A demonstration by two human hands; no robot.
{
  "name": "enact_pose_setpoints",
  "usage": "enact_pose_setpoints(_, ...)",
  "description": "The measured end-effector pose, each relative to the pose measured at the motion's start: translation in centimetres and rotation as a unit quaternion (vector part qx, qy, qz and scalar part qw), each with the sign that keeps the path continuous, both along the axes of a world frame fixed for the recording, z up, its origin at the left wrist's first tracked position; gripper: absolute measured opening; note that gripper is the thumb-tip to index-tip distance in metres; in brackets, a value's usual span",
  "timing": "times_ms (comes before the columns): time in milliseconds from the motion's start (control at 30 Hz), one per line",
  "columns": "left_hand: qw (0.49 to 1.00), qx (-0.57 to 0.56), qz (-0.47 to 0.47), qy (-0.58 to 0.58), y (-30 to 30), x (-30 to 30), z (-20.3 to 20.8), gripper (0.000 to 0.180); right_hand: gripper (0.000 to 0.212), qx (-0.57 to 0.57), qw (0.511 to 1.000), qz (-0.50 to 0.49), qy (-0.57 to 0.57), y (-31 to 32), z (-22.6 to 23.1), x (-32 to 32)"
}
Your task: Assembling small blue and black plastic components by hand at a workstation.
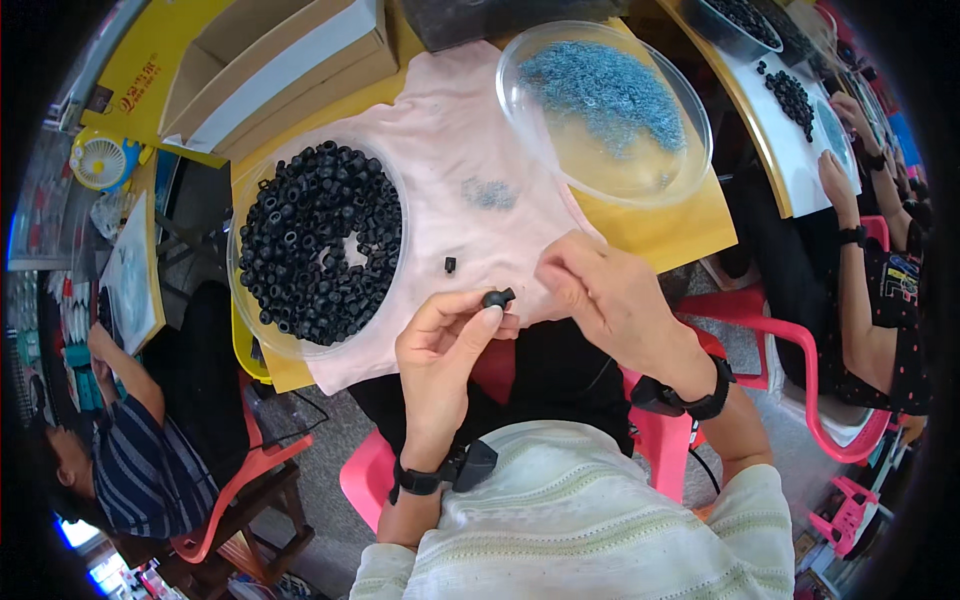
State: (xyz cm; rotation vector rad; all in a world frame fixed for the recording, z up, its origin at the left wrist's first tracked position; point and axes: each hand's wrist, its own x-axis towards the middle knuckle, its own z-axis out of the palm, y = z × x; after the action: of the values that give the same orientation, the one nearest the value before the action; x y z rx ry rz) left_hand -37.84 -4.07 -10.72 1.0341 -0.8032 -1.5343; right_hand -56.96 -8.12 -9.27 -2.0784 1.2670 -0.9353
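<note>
Cloth [440, 135]: is spread over the counter [695, 228]
Left tub [405, 235]: is set partly on the cloth, parts [300, 200] inside
Right tub [590, 178]: is placed farther back, pieces [615, 90] inside
Box [285, 82]: is set behind the left tub
Loose part [450, 265]: is laid on the cloth

Looks down in one wide fisheye view from the wearer's head, over a pale shirt [590, 520] and across the near edge of the yellow surface [690, 225] close below, facing its far edge.
</note>
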Motion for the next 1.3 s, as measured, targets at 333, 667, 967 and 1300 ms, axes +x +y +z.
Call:
enact_pose_setpoints(333, 0.905, -0.173, -0.03, -0.388, -1.8, -1.4, 0.9, 0.019, 0.021, -0.004, 0.999, -0.041, -0.007, -0.2, -1.3, 0.7)
enact_pose_setpoints(667, 0.901, -0.188, -0.04, -0.389, -2.1, -2.2, -1.4, 0.016, 0.033, -0.098, 0.988, -0.121, 0.003, -2.7, -3.1, 3.9)
enact_pose_setpoints(967, 0.909, -0.193, 0.001, -0.368, -1.2, -2.1, -2.3, 0.02, 0.033, -0.1, 0.986, -0.127, 0.045, -2.4, -3.5, 4.8)
enact_pose_setpoints(1300, 0.913, -0.192, -0.005, -0.361, -1.4, -2.4, -1.9, 0.018, 0.04, -0.058, 0.988, -0.104, 0.1, -2.7, -3.1, 4.4)
